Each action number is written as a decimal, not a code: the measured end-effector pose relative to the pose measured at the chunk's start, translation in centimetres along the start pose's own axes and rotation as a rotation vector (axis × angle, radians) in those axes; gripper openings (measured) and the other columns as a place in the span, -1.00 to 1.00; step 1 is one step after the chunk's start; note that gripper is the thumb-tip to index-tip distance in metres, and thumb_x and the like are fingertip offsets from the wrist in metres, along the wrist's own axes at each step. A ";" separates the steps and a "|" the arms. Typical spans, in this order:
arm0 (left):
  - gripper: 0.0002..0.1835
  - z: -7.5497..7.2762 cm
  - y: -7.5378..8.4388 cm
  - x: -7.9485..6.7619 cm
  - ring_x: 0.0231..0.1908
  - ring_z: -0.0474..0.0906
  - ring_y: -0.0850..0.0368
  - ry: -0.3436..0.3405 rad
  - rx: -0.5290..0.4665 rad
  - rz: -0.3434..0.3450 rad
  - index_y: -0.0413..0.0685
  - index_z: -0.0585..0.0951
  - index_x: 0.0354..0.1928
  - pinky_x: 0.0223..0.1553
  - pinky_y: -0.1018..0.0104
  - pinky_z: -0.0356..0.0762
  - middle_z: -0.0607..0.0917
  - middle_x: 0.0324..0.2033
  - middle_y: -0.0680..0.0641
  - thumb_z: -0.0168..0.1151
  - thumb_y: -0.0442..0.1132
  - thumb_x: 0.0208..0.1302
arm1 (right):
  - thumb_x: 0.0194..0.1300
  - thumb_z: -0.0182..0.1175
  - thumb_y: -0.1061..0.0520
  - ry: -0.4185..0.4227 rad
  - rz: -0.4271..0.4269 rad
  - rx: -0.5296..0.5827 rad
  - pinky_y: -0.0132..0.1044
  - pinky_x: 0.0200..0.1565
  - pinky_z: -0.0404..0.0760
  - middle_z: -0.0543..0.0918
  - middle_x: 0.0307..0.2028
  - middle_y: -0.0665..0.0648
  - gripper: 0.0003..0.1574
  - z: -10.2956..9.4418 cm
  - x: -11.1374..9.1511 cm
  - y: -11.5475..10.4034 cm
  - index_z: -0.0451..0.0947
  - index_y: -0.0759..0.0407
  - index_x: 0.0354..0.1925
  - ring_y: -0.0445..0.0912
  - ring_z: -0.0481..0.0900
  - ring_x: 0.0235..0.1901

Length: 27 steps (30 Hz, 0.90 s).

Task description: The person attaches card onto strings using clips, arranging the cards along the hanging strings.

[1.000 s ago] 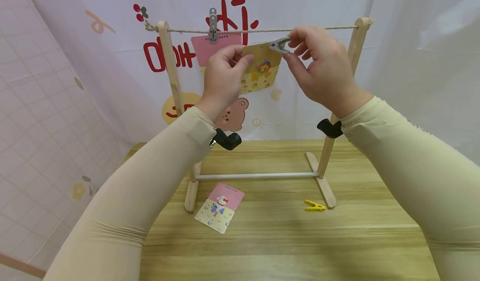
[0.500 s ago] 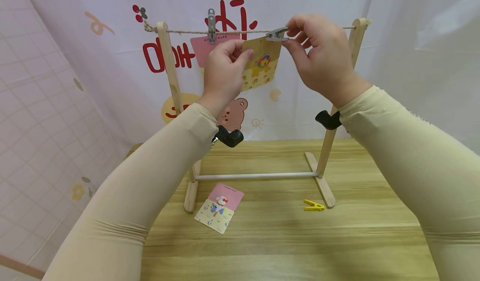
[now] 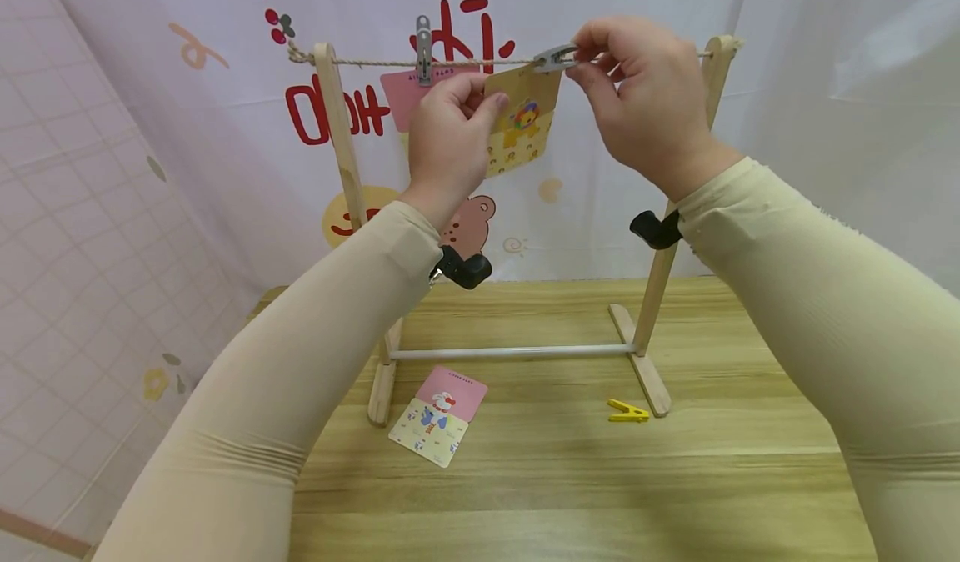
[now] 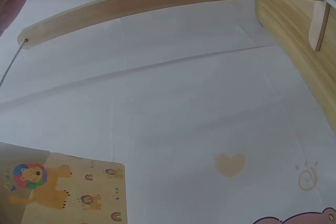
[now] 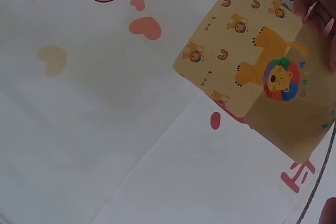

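Left hand (image 3: 450,141): pinching lion card (image 3: 521,128) by left edge.
Right hand (image 3: 649,99): gripping gray clip (image 3: 553,59) at card's top corner.
Rope (image 3: 513,62): I can't tell whether it's being caught.
Pink card (image 3: 403,97): hiding partly behind left hand.

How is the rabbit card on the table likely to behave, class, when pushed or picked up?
The rabbit card likely slides rather than rolls, lying flat on the table. It should be light, as it looks thin. It may be fairly stiff: the similar lion card shows no clear sag in the left hand.
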<state>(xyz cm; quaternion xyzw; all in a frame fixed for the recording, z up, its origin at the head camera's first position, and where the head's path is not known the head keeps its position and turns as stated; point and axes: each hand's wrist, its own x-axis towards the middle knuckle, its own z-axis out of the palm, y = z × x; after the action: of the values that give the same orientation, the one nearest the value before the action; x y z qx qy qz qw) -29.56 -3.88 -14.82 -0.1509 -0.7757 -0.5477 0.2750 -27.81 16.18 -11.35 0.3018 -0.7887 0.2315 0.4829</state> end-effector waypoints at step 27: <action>-0.73 0.6 -0.7 0.0 -0.19 0.50 0.25 0.050 0.064 0.002 0.08 0.78 0.11 -0.21 0.44 0.50 0.68 -0.10 0.03 0.30 -0.05 0.50 | 0.56 0.19 0.16 -0.141 -0.013 -0.046 -0.13 -0.01 0.38 0.81 -0.11 0.22 -0.77 0.2 0.9 -0.3 0.73 0.27 -0.06 0.14 0.58 -0.07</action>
<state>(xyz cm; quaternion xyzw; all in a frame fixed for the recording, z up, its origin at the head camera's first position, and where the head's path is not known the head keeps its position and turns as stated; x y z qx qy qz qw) -30.04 -3.56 -15.51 -0.1288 -0.7856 -0.5258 0.2996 -28.03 15.61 -10.56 0.3113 -0.8238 0.1882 0.4348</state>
